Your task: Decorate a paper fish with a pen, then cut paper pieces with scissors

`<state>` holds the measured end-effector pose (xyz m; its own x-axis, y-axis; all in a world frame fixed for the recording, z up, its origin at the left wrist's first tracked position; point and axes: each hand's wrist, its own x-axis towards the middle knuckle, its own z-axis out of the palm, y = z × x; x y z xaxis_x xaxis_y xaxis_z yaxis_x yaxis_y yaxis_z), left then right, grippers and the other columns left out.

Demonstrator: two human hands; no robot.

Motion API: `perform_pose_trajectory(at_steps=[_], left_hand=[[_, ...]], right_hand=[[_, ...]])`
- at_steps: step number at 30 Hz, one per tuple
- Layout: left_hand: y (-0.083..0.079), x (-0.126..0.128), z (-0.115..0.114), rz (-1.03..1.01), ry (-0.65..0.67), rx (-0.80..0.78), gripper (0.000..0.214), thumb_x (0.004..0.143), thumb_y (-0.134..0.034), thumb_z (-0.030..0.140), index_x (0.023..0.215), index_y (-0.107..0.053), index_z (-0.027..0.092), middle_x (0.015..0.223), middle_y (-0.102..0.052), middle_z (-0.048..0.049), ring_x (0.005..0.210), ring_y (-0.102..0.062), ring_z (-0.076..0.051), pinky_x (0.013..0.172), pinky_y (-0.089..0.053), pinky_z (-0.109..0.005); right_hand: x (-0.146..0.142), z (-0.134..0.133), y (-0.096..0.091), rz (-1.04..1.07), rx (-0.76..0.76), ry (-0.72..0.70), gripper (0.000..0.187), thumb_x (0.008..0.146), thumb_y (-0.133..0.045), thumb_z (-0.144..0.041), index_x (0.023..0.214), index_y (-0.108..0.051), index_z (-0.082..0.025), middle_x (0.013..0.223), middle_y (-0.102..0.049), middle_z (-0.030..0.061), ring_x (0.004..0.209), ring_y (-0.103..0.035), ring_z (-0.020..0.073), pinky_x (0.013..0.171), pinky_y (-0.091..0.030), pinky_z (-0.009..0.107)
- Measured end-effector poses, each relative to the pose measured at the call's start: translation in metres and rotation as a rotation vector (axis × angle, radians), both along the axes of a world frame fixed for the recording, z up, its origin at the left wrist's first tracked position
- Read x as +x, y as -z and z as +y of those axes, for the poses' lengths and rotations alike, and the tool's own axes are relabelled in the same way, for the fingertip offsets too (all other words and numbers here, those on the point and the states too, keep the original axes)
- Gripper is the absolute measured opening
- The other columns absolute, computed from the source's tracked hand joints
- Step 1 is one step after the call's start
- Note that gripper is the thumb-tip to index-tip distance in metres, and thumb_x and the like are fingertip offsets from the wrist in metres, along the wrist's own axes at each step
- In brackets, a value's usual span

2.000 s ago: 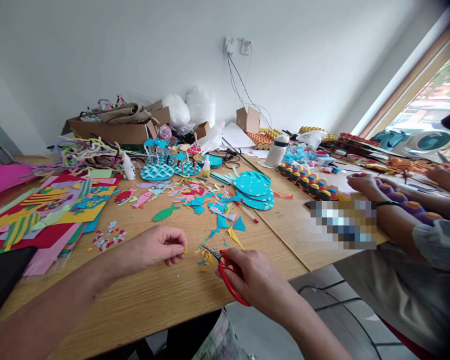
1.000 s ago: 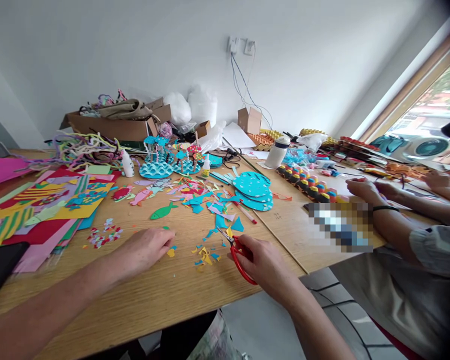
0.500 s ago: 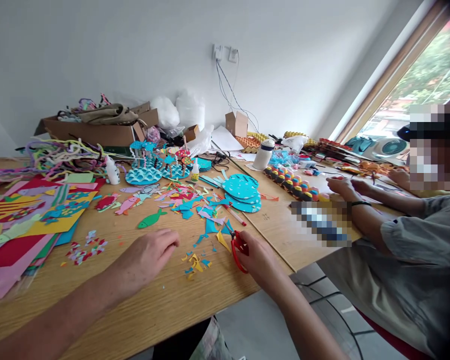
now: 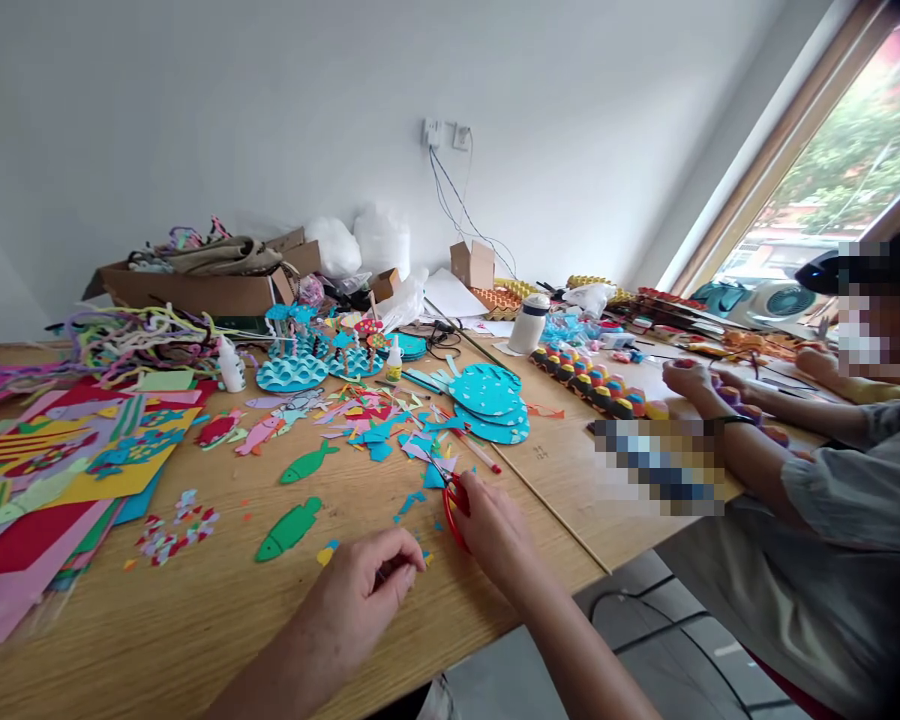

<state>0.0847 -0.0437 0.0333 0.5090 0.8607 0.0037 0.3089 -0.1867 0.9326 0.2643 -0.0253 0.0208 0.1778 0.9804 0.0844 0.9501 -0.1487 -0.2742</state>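
Observation:
My right hand (image 4: 495, 530) is closed round red-handled scissors (image 4: 450, 500), whose blades point away into a heap of blue and pink paper scraps (image 4: 420, 450). My left hand (image 4: 367, 595) rests near the table's front edge, just left of the scissors. Its fingertips are pinched together over small yellow and blue snippets (image 4: 328, 550); what they hold is hidden. A green paper fish (image 4: 289, 528) lies just left of that hand. A second green fish (image 4: 309, 463) lies farther back.
Coloured paper sheets (image 4: 52, 450) cover the wooden table (image 4: 195, 620) at the left. Behind are pipe cleaners (image 4: 135, 335), a cardboard box (image 4: 195, 285), glue bottles (image 4: 230, 367) and blue paper discs (image 4: 487, 395). At the right, a person's hands (image 4: 690, 385) work beside a row of painted cups (image 4: 592, 385).
My left hand has come right and nearer the front edge, its fingers now pinched. The large green fish lies uncovered where it had been. The scissors hand has barely shifted.

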Motion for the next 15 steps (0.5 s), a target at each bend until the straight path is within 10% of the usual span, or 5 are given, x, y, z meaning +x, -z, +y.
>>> perform_pose_trajectory(at_steps=[4,15], left_hand=[[0.006,0.002,0.0,-0.239,-0.088,-0.311,0.016,0.062,-0.058,0.035,0.067,-0.054,0.02,0.055,-0.048,0.0042,0.05,-0.044,-0.012,0.045,-0.034,-0.022],[-0.007,0.03,-0.002,-0.607,-0.168,-0.415,0.021,0.072,-0.064,0.031,0.089,-0.057,0.021,0.092,-0.061,-0.0031,0.082,-0.057,-0.016,0.063,-0.042,-0.023]], right_hand=[[0.004,-0.005,-0.003,0.052,0.066,0.023,0.01,0.08,-0.046,-0.017,0.075,-0.054,-0.019,0.071,-0.065,0.0047,0.062,-0.056,0.016,0.05,-0.026,0.023],[-0.023,-0.041,-0.009,0.473,0.447,-0.13,0.007,0.078,-0.045,-0.02,0.072,-0.048,-0.02,0.063,-0.058,0.0007,0.057,-0.052,0.0137,0.053,-0.037,0.022]])
